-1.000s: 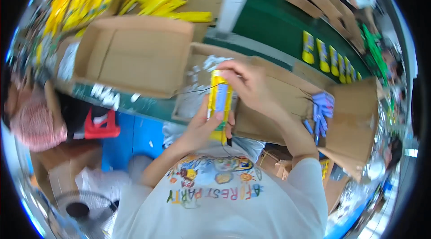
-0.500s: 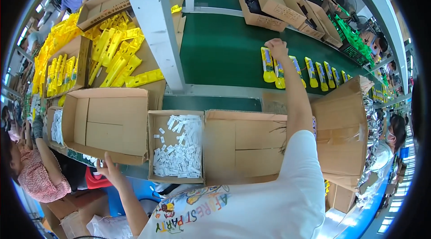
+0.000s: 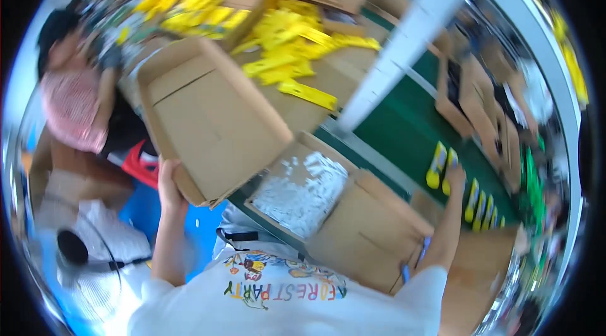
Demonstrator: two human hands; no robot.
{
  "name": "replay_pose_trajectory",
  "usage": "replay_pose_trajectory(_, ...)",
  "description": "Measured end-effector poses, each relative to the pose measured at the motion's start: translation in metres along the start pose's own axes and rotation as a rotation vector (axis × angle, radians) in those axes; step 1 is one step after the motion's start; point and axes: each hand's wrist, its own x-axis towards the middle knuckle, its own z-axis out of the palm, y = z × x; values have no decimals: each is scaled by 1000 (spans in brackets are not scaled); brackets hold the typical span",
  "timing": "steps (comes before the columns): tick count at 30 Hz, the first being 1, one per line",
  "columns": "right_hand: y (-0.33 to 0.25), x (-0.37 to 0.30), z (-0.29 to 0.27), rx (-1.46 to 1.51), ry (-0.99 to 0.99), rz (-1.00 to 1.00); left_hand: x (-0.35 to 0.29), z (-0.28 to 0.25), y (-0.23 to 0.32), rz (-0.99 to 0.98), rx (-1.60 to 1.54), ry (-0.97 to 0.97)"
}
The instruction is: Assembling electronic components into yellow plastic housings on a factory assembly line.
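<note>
My left hand (image 3: 169, 186) grips the near edge of a shallow cardboard box (image 3: 211, 124), thumb and fingers around its side. Over the green conveyor belt (image 3: 398, 112), my right hand (image 3: 456, 177) is at the lower end of a yellow plastic part (image 3: 450, 162) with a pale top. Motion blur hides whether its fingers pinch that part. Another such yellow part (image 3: 436, 165) lies just left of it, and several more stand in a row to the right. Between my arms is a cardboard box of small white pieces (image 3: 303, 194).
A larger cardboard box (image 3: 366, 235) lies below my right forearm, with thin blue-violet strips (image 3: 425, 247) at its side. Yellow parts (image 3: 287, 42) are heaped at the far left. A white metal post (image 3: 410, 45) rises beside the belt. A person in pink (image 3: 72, 108) sits left.
The view has turned, so the scene appears rotated. My left hand has closed on the edge of the cardboard box, which it was only near before. My right hand remains among the yellow parts.
</note>
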Motion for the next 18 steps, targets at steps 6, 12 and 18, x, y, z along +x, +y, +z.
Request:
replay_pose_trajectory(6,-171,-75,-115,461,361,-437,36,52,66,305,-16,-152)
replay_pose_trajectory(12,-205,-156,-175,646,242,-692,148,175,125,178,-80,-99)
replay_pose_trajectory(18,-179,-247,-184,737,-57,-627,340,138,-3,135,423,677)
